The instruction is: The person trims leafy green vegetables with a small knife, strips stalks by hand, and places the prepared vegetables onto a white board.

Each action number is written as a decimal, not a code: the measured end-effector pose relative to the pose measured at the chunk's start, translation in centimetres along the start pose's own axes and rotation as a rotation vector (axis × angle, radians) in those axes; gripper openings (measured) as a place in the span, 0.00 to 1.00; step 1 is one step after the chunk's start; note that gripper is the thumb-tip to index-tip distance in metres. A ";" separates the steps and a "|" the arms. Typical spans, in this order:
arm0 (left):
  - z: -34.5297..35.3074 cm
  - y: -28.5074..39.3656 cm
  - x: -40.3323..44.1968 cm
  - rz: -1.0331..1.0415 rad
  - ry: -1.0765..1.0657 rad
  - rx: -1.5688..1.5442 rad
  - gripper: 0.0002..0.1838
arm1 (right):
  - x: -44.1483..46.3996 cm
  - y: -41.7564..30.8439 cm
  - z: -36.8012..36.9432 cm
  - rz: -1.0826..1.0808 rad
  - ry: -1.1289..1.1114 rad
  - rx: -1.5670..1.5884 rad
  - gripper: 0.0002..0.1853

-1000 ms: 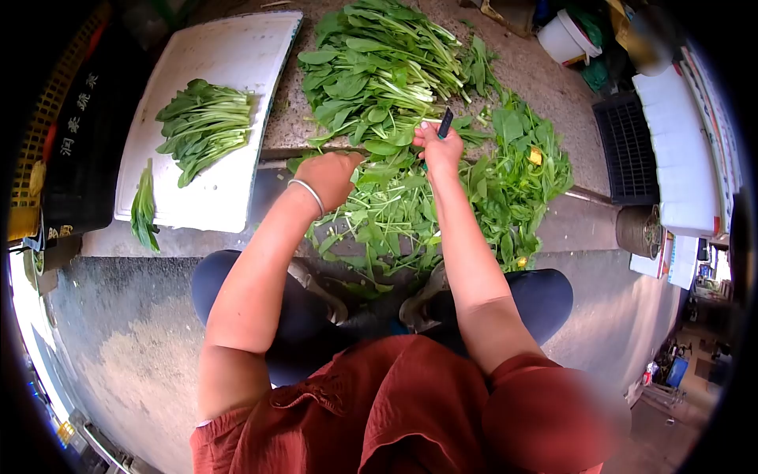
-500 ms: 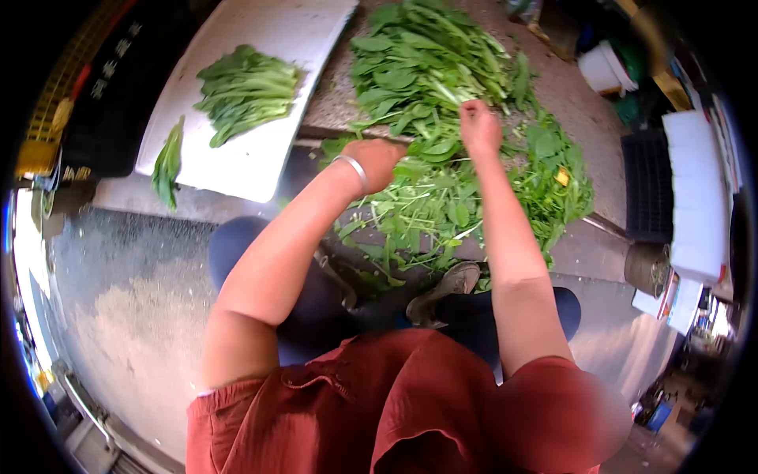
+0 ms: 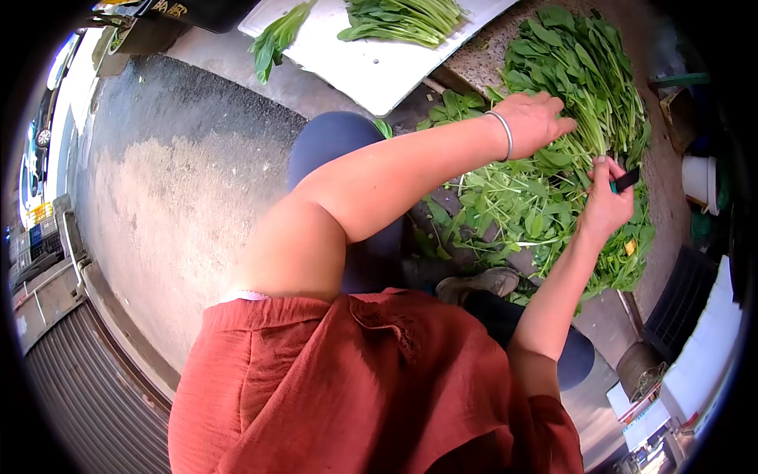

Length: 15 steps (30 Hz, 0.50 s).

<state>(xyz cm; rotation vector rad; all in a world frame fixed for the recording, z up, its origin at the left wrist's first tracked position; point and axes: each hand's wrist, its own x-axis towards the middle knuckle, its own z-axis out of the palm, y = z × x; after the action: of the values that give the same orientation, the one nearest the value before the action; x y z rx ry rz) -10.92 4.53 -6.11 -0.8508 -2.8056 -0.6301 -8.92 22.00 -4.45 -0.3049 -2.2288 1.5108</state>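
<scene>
My left hand (image 3: 537,124), with a silver bangle at the wrist, reaches over the near side of a large pile of leafy greens (image 3: 572,67). Its fingers are stretched and apart, and I see nothing held in them. At the stem ends of the pile, my right hand (image 3: 608,201) is closed around a small black-handled tool (image 3: 627,180). The tool's working end is hidden, so its kind does not show. Loose leaves and trimmings (image 3: 513,209) lie below both hands.
A white board (image 3: 379,75) at the upper left holds a bundle of greens (image 3: 403,20) and a separate stalk (image 3: 276,43). A black crate (image 3: 681,288) and a white bucket (image 3: 699,182) stand on the right. My shoe (image 3: 478,284) is close to the trimmings.
The view has swung, so the board and piles sit differently in it. My left hand has opened and reached onto the big pile. The black handle now shows in my right hand.
</scene>
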 end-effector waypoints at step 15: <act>0.0 1.4 0.3 0.267 0.182 -0.125 0.17 | -8.4 -5.7 -2.0 0.077 -0.114 0.164 0.08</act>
<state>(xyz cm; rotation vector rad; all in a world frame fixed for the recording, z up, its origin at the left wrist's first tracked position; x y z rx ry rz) -10.35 5.71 -5.54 -1.1060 -2.4566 -0.7990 -0.21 18.01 -0.46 -0.2626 -2.1831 1.7806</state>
